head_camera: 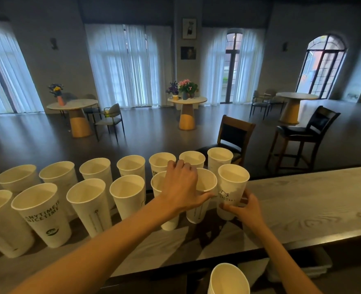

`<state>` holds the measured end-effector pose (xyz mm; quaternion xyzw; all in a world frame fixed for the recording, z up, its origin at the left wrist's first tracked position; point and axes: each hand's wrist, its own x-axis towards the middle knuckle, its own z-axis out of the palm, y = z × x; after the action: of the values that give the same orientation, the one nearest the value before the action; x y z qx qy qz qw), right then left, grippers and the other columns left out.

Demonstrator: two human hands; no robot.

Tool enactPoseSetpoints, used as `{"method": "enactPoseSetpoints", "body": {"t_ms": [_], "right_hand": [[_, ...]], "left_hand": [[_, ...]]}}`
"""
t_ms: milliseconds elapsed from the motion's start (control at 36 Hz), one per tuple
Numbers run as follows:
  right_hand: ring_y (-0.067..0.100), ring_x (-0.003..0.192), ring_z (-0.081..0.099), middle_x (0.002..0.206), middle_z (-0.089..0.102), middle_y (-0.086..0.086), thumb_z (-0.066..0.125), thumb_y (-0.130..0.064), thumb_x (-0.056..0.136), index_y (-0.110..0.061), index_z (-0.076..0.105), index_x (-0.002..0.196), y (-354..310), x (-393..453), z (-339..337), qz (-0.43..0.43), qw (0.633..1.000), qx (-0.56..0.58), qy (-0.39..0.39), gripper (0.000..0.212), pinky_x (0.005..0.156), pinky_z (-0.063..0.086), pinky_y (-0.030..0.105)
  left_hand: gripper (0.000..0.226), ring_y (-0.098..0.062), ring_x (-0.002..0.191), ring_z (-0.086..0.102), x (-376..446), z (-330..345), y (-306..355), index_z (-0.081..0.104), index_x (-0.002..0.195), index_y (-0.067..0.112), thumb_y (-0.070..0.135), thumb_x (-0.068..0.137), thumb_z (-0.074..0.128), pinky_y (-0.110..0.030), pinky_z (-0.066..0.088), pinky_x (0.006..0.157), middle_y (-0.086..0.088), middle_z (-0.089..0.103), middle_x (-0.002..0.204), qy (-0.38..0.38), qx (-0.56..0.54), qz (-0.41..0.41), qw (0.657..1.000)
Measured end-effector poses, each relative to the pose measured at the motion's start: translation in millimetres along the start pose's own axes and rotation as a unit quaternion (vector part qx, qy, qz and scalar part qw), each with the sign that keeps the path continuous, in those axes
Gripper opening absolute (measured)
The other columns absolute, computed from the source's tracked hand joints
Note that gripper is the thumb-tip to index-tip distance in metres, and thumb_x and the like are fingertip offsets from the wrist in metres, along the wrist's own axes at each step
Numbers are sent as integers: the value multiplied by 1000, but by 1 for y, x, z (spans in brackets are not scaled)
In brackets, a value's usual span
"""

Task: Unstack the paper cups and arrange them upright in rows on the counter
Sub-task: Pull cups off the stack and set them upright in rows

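Several white paper cups stand upright in two rows on the grey wooden counter (307, 200), from the left edge to the middle. My left hand (180, 185) reaches over the near row and grips the rim of one cup (207, 183) from above. My right hand (246, 205) wraps the lower side of the rightmost cup (232, 189) of the near row, which has black print on it. A stack of cups (228, 280) shows at the bottom edge, below the counter's front.
The counter stretches bare to the right of the cups. Beyond its far edge stand two dark chairs (235, 134), and round tables (187, 100) with flowers further back. A dark ledge runs below the counter's front edge.
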<state>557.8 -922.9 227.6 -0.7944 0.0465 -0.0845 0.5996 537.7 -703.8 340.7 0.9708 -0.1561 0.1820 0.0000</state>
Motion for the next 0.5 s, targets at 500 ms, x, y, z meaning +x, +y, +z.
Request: {"method": "enactPoseSetpoints", "body": {"t_ms": [500], "right_hand": [[26,125,53,139,54,6,90,-23,65,-19,42,142,0,0,1,1,1000,-7,-5,91,96,52,47]], "left_hand": [[85,-24,132,46,-1,1,2,61,129,17,85,82,44,-52,18,119,-6,61,139,-5,7,-9,1000]]}}
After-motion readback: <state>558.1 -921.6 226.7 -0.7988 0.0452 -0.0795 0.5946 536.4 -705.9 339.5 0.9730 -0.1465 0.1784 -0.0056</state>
